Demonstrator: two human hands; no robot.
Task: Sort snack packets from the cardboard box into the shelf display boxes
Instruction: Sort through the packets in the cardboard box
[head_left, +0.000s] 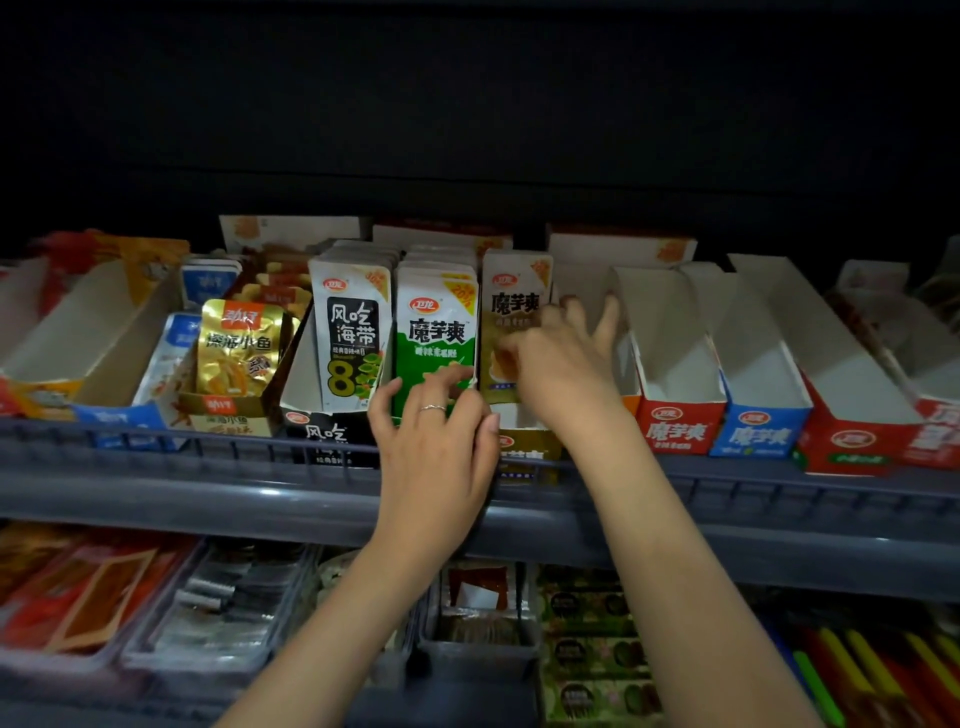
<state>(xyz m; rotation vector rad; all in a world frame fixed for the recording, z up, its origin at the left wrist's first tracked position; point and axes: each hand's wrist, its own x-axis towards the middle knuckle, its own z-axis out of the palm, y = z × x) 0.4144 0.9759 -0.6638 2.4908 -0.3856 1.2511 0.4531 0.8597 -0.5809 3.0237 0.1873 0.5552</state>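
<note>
A row of green-and-white snack packets (435, 332) stands upright in a display box on the upper shelf. My left hand (434, 441) touches the lower front of the first green packet with curled fingertips. To its right stand tan packets (514, 306) in a gold-fronted display box (527, 441). My right hand (563, 358) reaches into that box, thumb and forefinger pinching the front tan packet, the other fingers spread. The cardboard box is not in view.
Left of the green packets stand black-and-white packets (352, 332) and gold packets (239, 348). Empty red (678, 431), blue (761, 434) and red (857, 441) display boxes sit to the right. A grey shelf rail (208, 467) runs across the front. Trays of snacks fill the lower shelf.
</note>
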